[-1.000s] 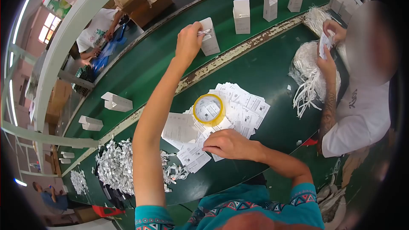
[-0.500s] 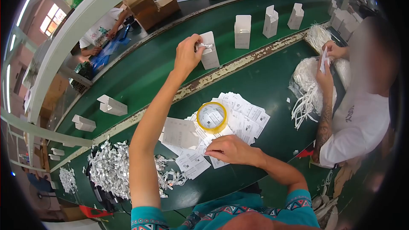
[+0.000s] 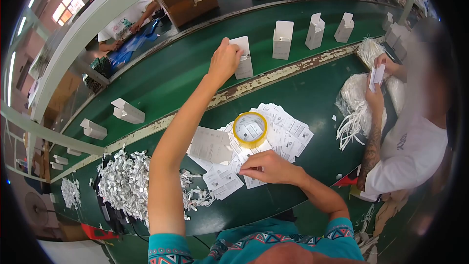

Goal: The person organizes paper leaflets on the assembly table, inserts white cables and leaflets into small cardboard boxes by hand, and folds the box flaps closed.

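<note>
My left hand (image 3: 226, 62) is at the open top of an upright white box (image 3: 244, 66) on the green belt. Its fingers are closed at the opening, and what they hold is hidden. My right hand (image 3: 274, 167) rests low over a spread of printed leaflets (image 3: 293, 134), thumb and fingers pressed together. I cannot make out whether a leaflet edge is between them. A roll of yellow tape (image 3: 250, 130) lies on the leaflets. Beside it, under my left forearm, lies another white box (image 3: 211, 145).
More open white boxes (image 3: 282, 41) stand along the belt, and others (image 3: 128, 111) lie at left. A heap of white cables (image 3: 124, 183) covers the table's left part. At right a co-worker's hands (image 3: 376, 80) hold a white item beside bagged white cords (image 3: 354, 100).
My left hand has lowered at the box opening, and the small white piece it held is now out of sight. My right hand has barely moved. The view has shifted slightly.
</note>
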A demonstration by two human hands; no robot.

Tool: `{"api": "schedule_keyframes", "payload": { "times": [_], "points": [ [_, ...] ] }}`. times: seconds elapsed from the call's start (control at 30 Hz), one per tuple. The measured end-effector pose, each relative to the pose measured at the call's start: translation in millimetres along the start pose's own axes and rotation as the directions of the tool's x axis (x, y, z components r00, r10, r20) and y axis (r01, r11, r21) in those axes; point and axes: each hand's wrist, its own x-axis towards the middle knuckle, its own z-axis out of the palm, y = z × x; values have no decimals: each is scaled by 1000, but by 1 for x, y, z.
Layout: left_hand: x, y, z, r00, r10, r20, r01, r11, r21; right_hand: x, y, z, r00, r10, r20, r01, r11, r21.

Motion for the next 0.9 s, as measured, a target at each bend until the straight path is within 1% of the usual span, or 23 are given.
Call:
{"api": "schedule_keyframes", "payload": {
  "times": [0.03,0.07,0.1,0.13,0.17,0.2,0.23,0.27,0.3,0.37,0.4,0.43,0.47,0.53,0.57,0.63,0.67,0.7,0.77,0.8,0.87,0.9],
  "points": [
    [0,0,-2,999,-3,34,2,1000,1,-1,-6,-6,1000,-1,5,1,1000,-6],
    [-3,-1,-4,1000,-3,26,3,1000,0,-3,-17,-16,999,13,-34,-11,998,62],
    [-9,-3,-8,991,94,-98,-103,991,-87,-4,-27,-27,997,28,-70,-18,991,130],
    [-16,-6,-11,958,179,-226,-217,964,-157,-6,-38,-36,989,38,-144,-15,988,155],
    [-22,-10,-9,957,178,-228,-215,964,-153,-5,-41,-44,975,21,-221,12,989,148],
    [-29,-13,-7,972,33,-231,-109,940,-323,-3,-41,-53,954,7,-299,37,989,141],
    [-35,-19,-2,972,-111,-207,-4,875,-485,6,-40,-69,947,-7,-320,15,1000,24],
    [-40,-28,0,981,-123,-150,38,880,-474,23,-34,-80,926,46,-373,-11,995,95],
    [-44,-38,7,981,-120,-150,35,878,-477,43,-22,-93,900,100,-423,-33,986,162],
    [-44,-52,17,981,-186,-57,98,726,-681,90,21,-120,859,152,-488,-104,987,124],
    [-46,-46,15,977,-201,-69,90,682,-726,113,37,-127,837,45,-545,-58,998,-7],
    [-47,-45,12,978,-197,-73,83,682,-726,134,52,-130,808,-66,-586,-19,990,-139],
    [-49,-45,9,979,-190,-70,81,683,-726,150,66,-131,808,-70,-586,-17,990,-142],
    [-50,-45,-2,981,-183,-71,75,685,-725,178,87,-133,850,-49,-524,-2,995,-98],
    [-52,-47,-9,974,-210,-80,87,682,-726,191,94,-132,853,-51,-520,1,995,-97],
    [-60,-57,-22,966,-243,-83,111,686,-719,212,101,-123,883,-129,-451,161,986,33],
    [-65,-64,-27,961,-255,-105,107,694,-712,219,101,-116,885,-78,-458,135,987,92],
    [-68,-70,-30,958,-260,-123,98,698,-709,225,101,-107,882,-73,-465,133,986,98],
    [-78,-82,-30,955,-269,-128,100,694,-713,232,103,-100,894,-78,-441,109,993,46],
    [-83,-87,-30,950,-280,-141,101,700,-707,236,105,-95,895,-138,-424,206,971,118],
    [-88,-87,-30,946,-289,-150,103,702,-705,242,103,-89,877,-140,-460,208,973,100],
    [-91,-88,-29,936,-282,-209,81,753,-654,244,102,-87,864,-130,-486,209,972,111]
  ]
}}
